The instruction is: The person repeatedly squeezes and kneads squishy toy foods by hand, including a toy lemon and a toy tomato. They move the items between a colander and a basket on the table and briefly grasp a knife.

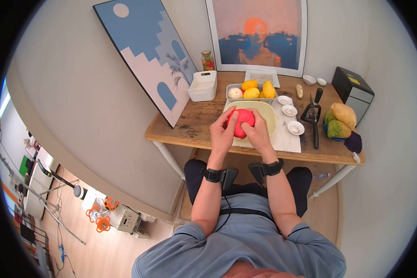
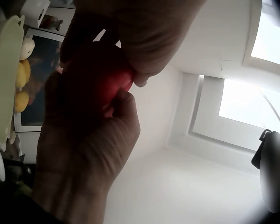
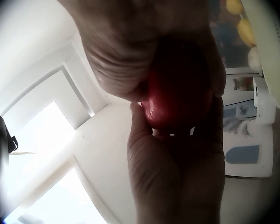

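Note:
Both hands hold one round, shiny red object above a pale yellow-green basin. My left hand grips its left side, and my right hand grips its right side, thumbs on the near face. In the left wrist view the red object is dark and shaded between the two hands. The right wrist view shows the red object with fingers curled round it from both sides. What kind of thing it is, I cannot tell for sure.
Behind the basin a grey tray holds yellow fruits and a whitish one. Small white dishes, black tools and a blue bowl of vegetables stand right. A white bin and leaning picture are left.

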{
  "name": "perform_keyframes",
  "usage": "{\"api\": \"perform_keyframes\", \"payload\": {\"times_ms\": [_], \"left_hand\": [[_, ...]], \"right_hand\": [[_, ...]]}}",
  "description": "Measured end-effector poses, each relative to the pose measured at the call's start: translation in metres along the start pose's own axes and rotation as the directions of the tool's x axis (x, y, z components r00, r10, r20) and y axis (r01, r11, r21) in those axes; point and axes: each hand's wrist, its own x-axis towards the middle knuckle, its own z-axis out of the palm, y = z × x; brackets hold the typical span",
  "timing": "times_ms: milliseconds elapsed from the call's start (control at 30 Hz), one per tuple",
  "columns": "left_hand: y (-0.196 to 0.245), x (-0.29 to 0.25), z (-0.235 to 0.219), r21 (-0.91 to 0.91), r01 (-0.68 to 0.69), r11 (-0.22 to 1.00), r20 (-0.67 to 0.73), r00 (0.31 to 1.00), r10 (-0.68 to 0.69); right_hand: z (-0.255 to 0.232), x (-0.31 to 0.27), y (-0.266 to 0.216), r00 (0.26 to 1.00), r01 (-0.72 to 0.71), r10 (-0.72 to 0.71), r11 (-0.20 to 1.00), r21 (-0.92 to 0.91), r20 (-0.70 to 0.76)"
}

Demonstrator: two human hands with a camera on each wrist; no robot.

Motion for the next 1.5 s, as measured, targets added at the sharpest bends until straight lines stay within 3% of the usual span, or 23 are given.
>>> {"api": "perform_keyframes", "payload": {"times_ms": [100,200,267,433,700,933,1033,1100,1200,1267,1500], "left_hand": [[0.001,-0.002,0.003,0.013,0.012,1.0,0.01,1.0,-0.012],[0.001,-0.002,0.004,0.066,-0.062,0.996,0.025,0.998,0.061],[-0.001,-0.003,0.004,0.004,0.015,1.0,0.039,0.999,-0.016],[0.005,-0.004,0.006,-0.025,0.027,0.999,0.063,0.998,-0.026],[0.005,-0.002,0.004,-0.055,-0.031,0.998,0.031,0.999,0.033],[0.018,-0.005,0.01,0.138,-0.078,0.987,0.06,0.996,0.07],[0.024,-0.008,0.008,0.183,-0.031,0.983,0.125,0.992,0.008],[0.023,-0.009,0.007,0.201,-0.007,0.979,0.167,0.986,-0.027],[0.011,-0.006,0.005,0.127,0.016,0.992,0.172,0.984,-0.038],[0.003,-0.006,0.005,-0.043,0.032,0.999,0.145,0.989,-0.025],[0.008,-0.007,0.006,-0.121,0.076,0.99,0.182,0.982,-0.053]], "right_hand": [[0.003,-0.001,0.0,0.998,0.006,-0.008,1.0,-0.03,-0.065],[0.003,-0.001,-0.002,0.994,0.014,-0.013,1.0,0.001,-0.108],[0.002,0.0,0.007,0.99,0.044,-0.04,0.999,0.029,-0.134],[0.001,0.0,0.003,0.982,0.066,-0.047,0.993,0.099,-0.184],[-0.002,0.001,-0.005,0.999,0.003,0.008,0.974,0.226,-0.046],[-0.002,0.002,-0.005,0.997,-0.081,0.081,0.931,0.356,0.015],[-0.001,-0.002,-0.003,0.997,0.017,-0.001,0.98,0.199,-0.081],[0.0,-0.001,0.0,0.985,0.069,-0.078,0.995,-0.066,-0.157],[0.002,-0.003,-0.004,0.974,0.105,-0.132,0.983,-0.148,-0.185],[0.002,-0.004,-0.007,0.969,0.124,-0.156,0.978,-0.168,-0.193],[0.002,-0.004,-0.004,0.944,0.2,-0.249,0.954,-0.224,-0.217]]}}
